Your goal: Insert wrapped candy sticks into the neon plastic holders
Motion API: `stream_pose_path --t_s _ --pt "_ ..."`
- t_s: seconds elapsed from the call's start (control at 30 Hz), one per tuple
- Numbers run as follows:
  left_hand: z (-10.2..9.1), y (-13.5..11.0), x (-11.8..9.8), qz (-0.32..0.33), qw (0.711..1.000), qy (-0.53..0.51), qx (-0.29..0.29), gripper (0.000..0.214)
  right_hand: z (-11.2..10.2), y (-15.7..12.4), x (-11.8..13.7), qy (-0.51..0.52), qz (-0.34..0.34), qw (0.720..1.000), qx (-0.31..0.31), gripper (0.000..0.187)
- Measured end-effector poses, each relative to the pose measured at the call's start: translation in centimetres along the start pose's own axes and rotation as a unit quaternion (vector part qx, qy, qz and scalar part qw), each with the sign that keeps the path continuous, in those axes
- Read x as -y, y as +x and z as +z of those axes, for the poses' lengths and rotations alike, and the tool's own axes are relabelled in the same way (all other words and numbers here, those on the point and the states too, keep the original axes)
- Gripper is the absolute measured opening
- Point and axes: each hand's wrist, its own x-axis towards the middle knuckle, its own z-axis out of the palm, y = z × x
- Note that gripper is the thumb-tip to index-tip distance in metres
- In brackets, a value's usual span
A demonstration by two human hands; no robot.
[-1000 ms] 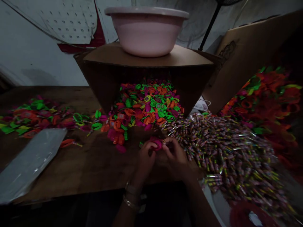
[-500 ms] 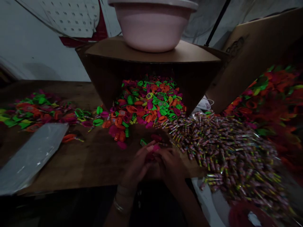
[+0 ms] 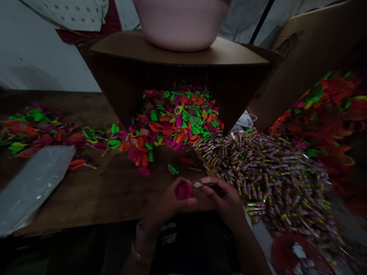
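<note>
My left hand is closed round a pink plastic toy watch, its band curled into a loop. Between the thumb and fingers of my right hand is a small wrapped candy tube, its tip pointing at the watch. Whether the two touch I cannot tell. Just beyond my hands lie a green toy watch and a dark pink one. Right of my right hand spreads a big heap of similar candy tubes.
An open cardboard box lies on its side, toy watches spilling out; a pink basin sits on it. Left are more watches and clear plastic bags. At right are another watch pile and a red basket.
My hands, formerly together over the pink watch, have moved apart. The candy tube now shows in my right fingers. The view has tilted slightly downward.
</note>
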Motion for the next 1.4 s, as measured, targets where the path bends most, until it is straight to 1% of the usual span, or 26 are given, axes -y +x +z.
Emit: stream_pose_path --t_s 0.03,0.1,0.23,0.33,0.4,0.43,0.5,0.53,0.6,0.67,0.73,0.8,0.87,0.9,0.97,1.03,1.07,1.1,1.13,1.17,1.2,1.23,1.3,1.33,1.37,1.4 --pt "0.1 -0.2 -0.3 0.009 1.000 0.028 0.002 0.041 0.1 -0.1 0.1 0.011 0.008 1.000 0.006 0.012" --pt "0.4 -0.6 -0.9 0.026 0.998 0.053 0.007 0.036 0.3 -0.3 0.1 0.020 0.008 1.000 0.014 0.012" --pt "0.4 -0.8 -1.2 0.029 0.998 0.047 0.018 0.037 0.5 -0.3 0.0 0.031 -0.004 0.999 0.024 0.017" --pt "0.2 -0.8 -0.9 0.023 0.999 0.021 0.020 0.039 0.2 -0.2 0.2 0.026 -0.030 0.998 0.048 0.028" --pt "0.1 -0.8 -0.7 0.020 1.000 0.008 0.022 0.037 0.0 -0.2 0.4 0.002 -0.049 0.996 0.074 0.036" --pt "0.2 -0.8 -0.6 0.015 1.000 0.006 0.020 0.033 -0.2 -0.2 0.5 -0.016 -0.059 0.994 0.090 0.040" --pt "0.4 -0.8 -0.4 -0.008 1.000 0.008 0.017 0.029 -0.4 -0.2 0.7 -0.056 -0.084 0.987 0.124 0.045" --pt "0.5 -0.7 -0.3 -0.022 1.000 0.007 0.011 0.031 -0.4 -0.2 0.6 -0.075 -0.098 0.983 0.135 0.047" --pt "0.8 -0.5 0.1 -0.047 0.999 -0.006 -0.003 0.037 -0.4 -0.3 0.5 -0.107 -0.122 0.977 0.140 0.047" --pt "1.1 -0.3 0.5 -0.058 0.997 -0.041 -0.007 0.042 -0.2 -0.5 0.4 -0.131 -0.135 0.974 0.127 0.044" --pt "1.3 -0.2 0.8 -0.066 0.995 -0.077 -0.003 0.046 -0.2 -0.6 0.4 -0.147 -0.135 0.972 0.122 0.042" --pt "1.5 -0.3 1.2 -0.080 0.991 -0.103 0.009 0.048 -0.4 -0.6 0.7 -0.154 -0.126 0.969 0.149 0.042" --pt "1.8 -0.5 1.8 -0.107 0.987 -0.114 0.019 0.045 -0.7 -0.5 0.9 -0.158 -0.108 0.964 0.183 0.042" --pt "2.0 -0.6 2.2 -0.117 0.987 -0.113 0.019 0.042 -0.9 -0.4 1.0 -0.161 -0.097 0.964 0.189 0.042" --pt "2.4 -0.6 2.8 -0.103 0.990 -0.097 0.002 0.040 -1.1 -0.2 0.8 -0.166 -0.072 0.967 0.179 0.040" --pt "2.3 -0.5 3.0 -0.053 0.996 -0.061 -0.036 0.045 -1.1 -0.2 0.3 -0.157 -0.049 0.975 0.150 0.036" --pt "1.9 -0.3 2.9 -0.029 0.997 -0.048 -0.057 0.046 -1.0 -0.2 0.0 -0.143 -0.041 0.980 0.132 0.035" --pt "1.2 -0.1 2.5 -0.004 0.995 -0.056 -0.087 0.043 -0.8 -0.3 -0.4 -0.120 -0.034 0.986 0.113 0.035" --pt "0.2 0.2 1.9 0.022 0.989 -0.081 -0.125 0.039 -0.7 -0.3 -0.8 -0.091 -0.028 0.991 0.090 0.039" --pt "-1.0 0.5 1.1 0.049 0.978 -0.117 -0.164 0.036 -0.5 -0.3 -1.2 -0.061 -0.022 0.996 0.065 0.046" --pt "-2.4 0.8 0.3 0.091 0.955 -0.182 -0.216 0.038 -0.4 -0.3 -1.6 -0.032 -0.018 0.998 0.042 0.052" --pt "-3.8 1.0 -0.5 0.123 0.938 -0.218 -0.241 0.042 -0.4 -0.3 -2.0 -0.009 -0.016 1.000 0.023 0.054" --pt "-6.3 1.3 -1.5 0.165 0.913 -0.257 -0.271 0.047 -0.4 0.0 -3.0 0.007 -0.014 1.000 -0.011 0.047" --pt "-7.0 1.4 -1.6 0.168 0.907 -0.267 -0.280 0.047 -0.4 0.3 -3.6 -0.005 -0.013 1.000 -0.025 0.041" --pt "-7.4 1.6 -1.5 0.161 0.911 -0.253 -0.285 0.046 -0.4 0.8 -4.2 -0.033 -0.014 0.999 -0.036 0.035" --pt "-7.4 1.8 -1.1 0.145 0.923 -0.213 -0.285 0.045 -0.3 1.4 -4.8 -0.070 -0.015 0.996 -0.045 0.030"
